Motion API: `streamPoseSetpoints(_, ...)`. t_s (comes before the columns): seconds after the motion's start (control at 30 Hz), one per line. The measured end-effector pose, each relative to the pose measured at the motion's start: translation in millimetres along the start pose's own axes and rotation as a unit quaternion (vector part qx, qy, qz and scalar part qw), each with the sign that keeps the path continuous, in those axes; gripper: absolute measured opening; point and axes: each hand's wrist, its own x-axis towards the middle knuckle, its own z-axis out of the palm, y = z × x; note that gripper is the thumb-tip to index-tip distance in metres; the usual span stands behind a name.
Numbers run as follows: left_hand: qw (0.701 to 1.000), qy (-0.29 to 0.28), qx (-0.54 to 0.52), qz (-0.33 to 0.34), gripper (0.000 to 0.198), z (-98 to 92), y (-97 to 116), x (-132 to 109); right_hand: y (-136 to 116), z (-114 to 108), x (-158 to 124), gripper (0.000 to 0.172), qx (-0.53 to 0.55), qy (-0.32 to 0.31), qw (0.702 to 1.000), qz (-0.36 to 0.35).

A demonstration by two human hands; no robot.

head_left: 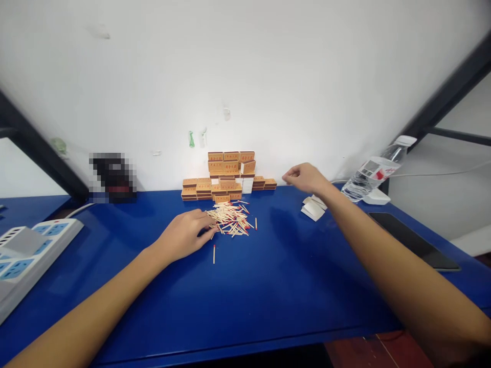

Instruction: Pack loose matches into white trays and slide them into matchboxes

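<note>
My left hand [191,234] reaches to the left edge of a loose heap of red-tipped matches [232,220] on the blue table. Its thumb and fingers curve together around some matches at that edge. Single matches lie apart: one match [214,254] in front of the heap, another match [256,223] to its right. Raised above the table on the right, my right hand [307,178] has its fingertips pinched together; whatever they hold cannot be made out. Behind the heap, orange matchboxes [231,167] are stacked against the wall, with one tilted near the upper right of the stack.
Folded white paper or card pieces [314,208] lie below my right forearm. Beyond them are a clear plastic bottle [370,171] and a dark flat phone-like slab [414,240]. A white power strip [46,245] occupies the left side. A blurred dark object [114,177] stands by the wall.
</note>
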Motion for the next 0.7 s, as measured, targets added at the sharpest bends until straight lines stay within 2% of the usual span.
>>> streamPoseSetpoints(0.07,1.000,0.002,0.016,0.012,0.029,-1.9,-0.7,-0.4,11.7,-14.3,-3.2,0.024,-0.029,-0.010,0.999,0.012)
streamPoseSetpoints(0.17,0.997,0.009,0.064,0.037,0.032,-6.1,-0.1,-0.6,35.5,-25.6,-26.8,0.026,-0.092,-0.098,0.990,0.050)
streamPoseSetpoints(0.3,0.993,0.019,0.103,0.050,0.035,-9.2,3.2,0.4,52.2,-11.0,-62.0,0.038,-0.180,-0.066,0.979,0.067)
streamPoseSetpoints(0.43,0.993,0.014,0.102,0.054,0.034,-7.0,4.0,0.3,45.7,3.3,-74.6,0.032,-0.232,-0.023,0.972,0.039)
streamPoseSetpoints(0.6,0.996,0.016,0.079,0.042,0.030,-6.7,3.6,-1.7,26.3,-12.1,-76.2,0.035,-0.238,0.021,0.971,-0.010)
streamPoseSetpoints(0.67,0.997,0.022,0.070,0.039,0.030,-8.3,7.4,-2.4,7.5,-13.3,-83.9,0.035,-0.206,-0.001,0.976,-0.066)
streamPoseSetpoints(0.7,0.997,0.022,0.062,0.038,0.031,-9.1,10.5,-2.7,-5.1,-10.6,-90.3,0.032,-0.170,-0.035,0.979,-0.111)
